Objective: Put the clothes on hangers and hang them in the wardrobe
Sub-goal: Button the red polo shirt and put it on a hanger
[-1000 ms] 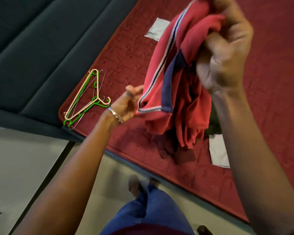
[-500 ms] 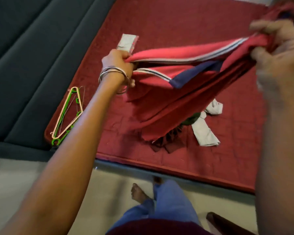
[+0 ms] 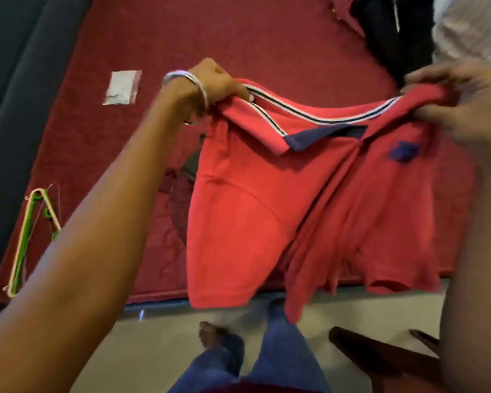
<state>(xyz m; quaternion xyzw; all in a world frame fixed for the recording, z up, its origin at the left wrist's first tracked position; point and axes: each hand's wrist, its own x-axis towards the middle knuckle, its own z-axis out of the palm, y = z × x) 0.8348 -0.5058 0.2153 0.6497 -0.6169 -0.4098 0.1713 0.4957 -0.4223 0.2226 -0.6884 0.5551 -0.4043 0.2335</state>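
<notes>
Holding red polo shirt spread by shoulders above front edge of red mattress. Left hand pinching left shoulder at collar, right hand gripping other shoulder; blurred. Shirt's shoulder line running left-right between hands, body hanging down. Hangers lying at mattress front-left corner, long axis along left edge, well apart from shirt; left hand nearer, likely to fetch one.

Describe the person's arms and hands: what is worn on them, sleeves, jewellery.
Both forearms are bare, with no sleeves in view. The left hand has thin silver metal bangles around its wrist. The right hand is blurred; no ring, watch or bangle can be made out on it. No gloves.
</notes>
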